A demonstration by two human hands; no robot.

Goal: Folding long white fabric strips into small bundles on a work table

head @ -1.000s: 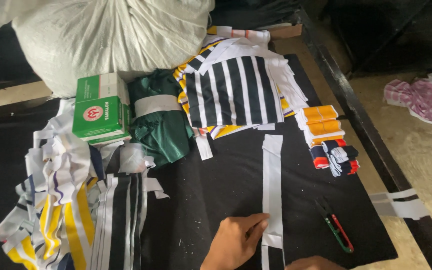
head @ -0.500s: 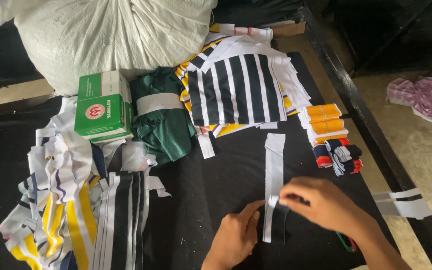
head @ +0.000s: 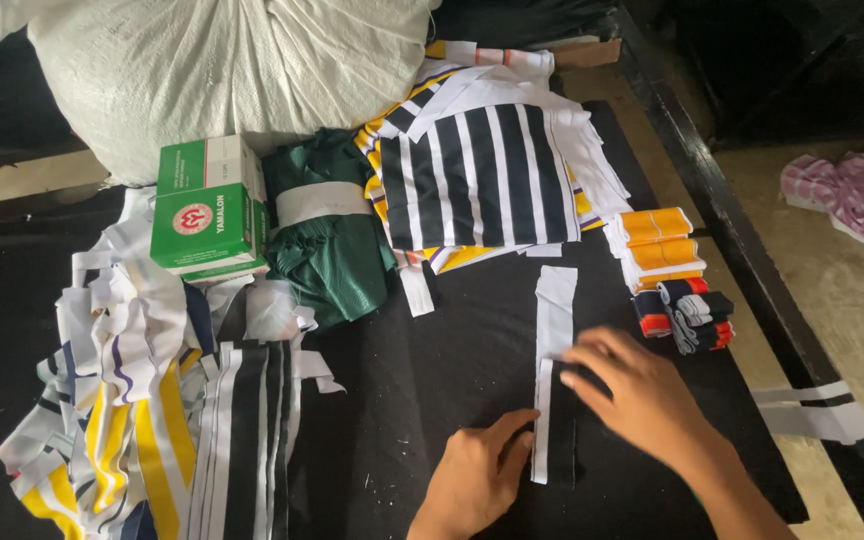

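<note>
Desk: a wide desk [head: 452,360] covered in black cloth carries nearly everything in view; bare floor lies along its right edge.
Sack: a big white woven sack [head: 222,70] sits at the far left of the desk, bulging over the things in front of it.
Striped pile: a heap of white, yellow and black striped fabric strips [head: 152,400] spreads over the near left of the desk.
Striped stack: a stack of black-and-white striped fabric panels [head: 482,175] lies at the far middle, with white and yellow pieces under it.
Green cloth: a bundle of dark green fabric bound by a white band [head: 327,240] lies between the box and the striped stack.
Box: a green and white cardboard box [head: 207,210] stands just left of the green bundle.
Ribbed pieces: folded orange-and-white knit pieces [head: 657,245] sit above dark navy-and-red ones [head: 692,318] near the right edge.
Strip: a long narrow white fabric strip [head: 552,340] lies lengthwise on the black cloth at the middle right, between both hands.
Right hand: the right hand [head: 637,395] lies open and flat, fingertips pressing on the strip's middle, gripping nothing.
Left hand: the left hand [head: 477,470] rests flat, fingers extended, touching the strip's near end.
Floor scrap: a pink and white crumpled cloth [head: 847,190] lies on the floor, well apart.
</note>
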